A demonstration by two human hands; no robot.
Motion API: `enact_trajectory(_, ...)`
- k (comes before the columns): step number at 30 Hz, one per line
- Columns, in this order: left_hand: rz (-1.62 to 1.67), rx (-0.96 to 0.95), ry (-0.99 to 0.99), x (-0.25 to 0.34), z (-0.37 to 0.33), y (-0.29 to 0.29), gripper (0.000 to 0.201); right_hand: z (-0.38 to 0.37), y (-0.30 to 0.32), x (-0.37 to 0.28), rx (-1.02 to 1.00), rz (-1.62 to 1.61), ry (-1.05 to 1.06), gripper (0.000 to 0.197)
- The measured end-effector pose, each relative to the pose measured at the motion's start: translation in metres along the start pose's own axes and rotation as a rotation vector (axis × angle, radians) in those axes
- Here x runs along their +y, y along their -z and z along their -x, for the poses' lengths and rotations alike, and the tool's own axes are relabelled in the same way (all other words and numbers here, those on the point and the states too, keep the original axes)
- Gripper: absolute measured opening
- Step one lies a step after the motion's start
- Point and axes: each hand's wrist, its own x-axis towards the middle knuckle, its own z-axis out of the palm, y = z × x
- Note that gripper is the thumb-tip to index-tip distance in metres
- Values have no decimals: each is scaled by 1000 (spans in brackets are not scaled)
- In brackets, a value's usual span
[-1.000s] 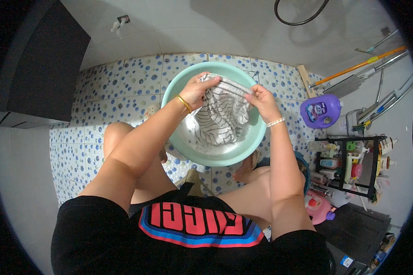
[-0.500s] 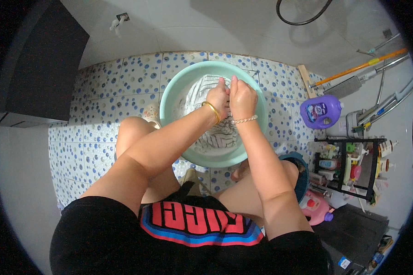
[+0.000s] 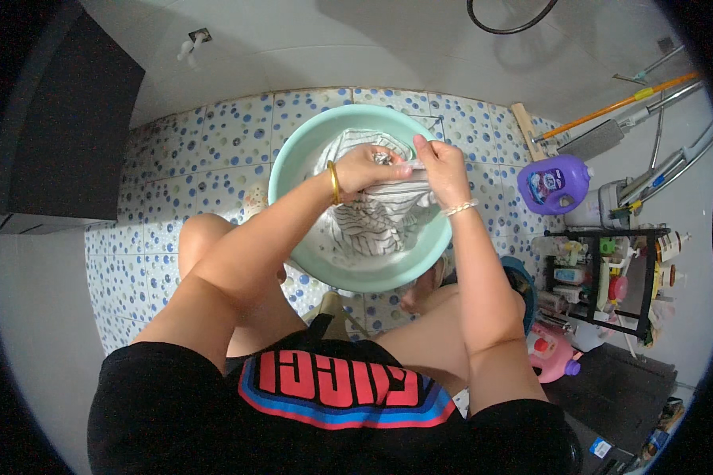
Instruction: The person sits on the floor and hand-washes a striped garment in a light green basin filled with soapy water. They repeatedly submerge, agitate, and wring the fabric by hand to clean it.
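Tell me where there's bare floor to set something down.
Widest bare patch: tiled floor left, between black cabinet and green basin. A narrower strip runs between basin and purple jug. Crowded: the far right, around the black rack, and the basin, holding striped cloth.

The left hand (image 3: 363,169) hides part of the cloth (image 3: 372,226) mid-frame. Right of centre, the right arm (image 3: 482,269) partly covers the bucket (image 3: 523,275). The top edge cuts off the hose (image 3: 509,32); far right, some rack (image 3: 655,279) items are too small to tell.
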Motion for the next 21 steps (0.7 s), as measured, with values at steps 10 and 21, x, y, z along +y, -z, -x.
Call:
enact_trajectory(10, 455, -101, -82, -11, -2, 25, 7, 11, 5, 14, -69, -625, -32, 14)
enact_trajectory(21, 566, 490, 262, -22, -18, -35, 39, 22, -48, -18, 263, 578, 334, 34)
